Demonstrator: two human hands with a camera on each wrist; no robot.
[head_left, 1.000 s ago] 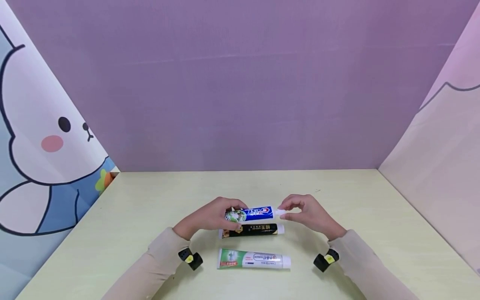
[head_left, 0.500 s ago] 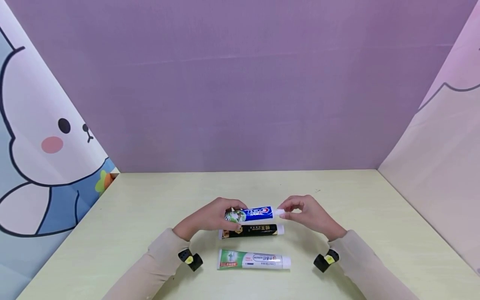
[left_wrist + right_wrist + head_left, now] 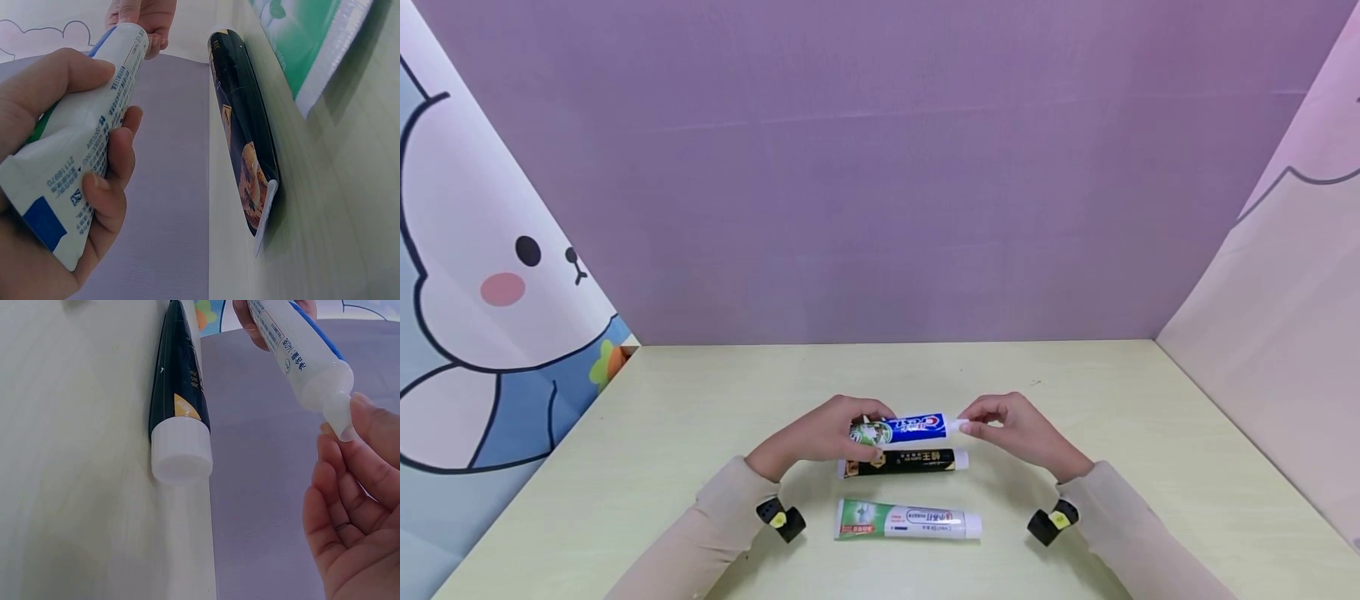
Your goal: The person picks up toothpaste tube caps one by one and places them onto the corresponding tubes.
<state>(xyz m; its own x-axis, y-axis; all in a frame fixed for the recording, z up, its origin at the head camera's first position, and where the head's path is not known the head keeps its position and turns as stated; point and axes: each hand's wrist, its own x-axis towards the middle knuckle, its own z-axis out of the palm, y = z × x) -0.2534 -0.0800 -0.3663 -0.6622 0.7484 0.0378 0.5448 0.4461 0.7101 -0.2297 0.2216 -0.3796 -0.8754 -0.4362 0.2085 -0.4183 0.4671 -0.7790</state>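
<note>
In the head view my left hand [image 3: 827, 429] grips a blue, green and white toothpaste tube [image 3: 917, 427] around its crimped end. The left wrist view shows the tube's white printed back [image 3: 94, 119], with fingers and thumb wrapped about it. The tube is held above the table, its nozzle end towards the right. There my right hand [image 3: 1022, 427] pinches a small tapered translucent white cap [image 3: 338, 415] between thumb and forefinger. Its other fingers are loosely bent. Just on the near side of the held tube lies a black toothpaste tube [image 3: 921, 461] with a white screw cap [image 3: 182, 450].
Nearer to me, a green and white toothpaste tube [image 3: 910, 520] lies flat on the pale wooden table [image 3: 745, 375], cap to the right. A purple panel [image 3: 880, 175] rises at the table's back. Printed panels stand on both sides, the left one with a cartoon animal [image 3: 497, 242].
My right hand's fingertips have shifted very slightly right at the tube's tip. The left hand and the tubes have stayed in place.
</note>
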